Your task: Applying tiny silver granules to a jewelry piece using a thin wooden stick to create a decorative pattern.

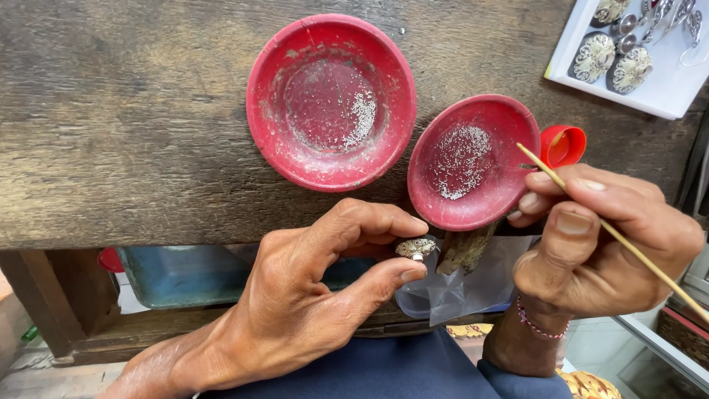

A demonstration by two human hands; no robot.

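Below the bench edge (148, 236), left hand (310, 295) pinching ring (416, 248), right hand (598, 244) gripping stick (628, 247)

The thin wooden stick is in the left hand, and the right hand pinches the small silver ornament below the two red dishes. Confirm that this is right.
Not right: the hands are swapped. The head view shows the right hand holding the thin wooden stick, while the left hand pinches the small silver ornament between thumb and forefinger. It does sit below the two red dishes.
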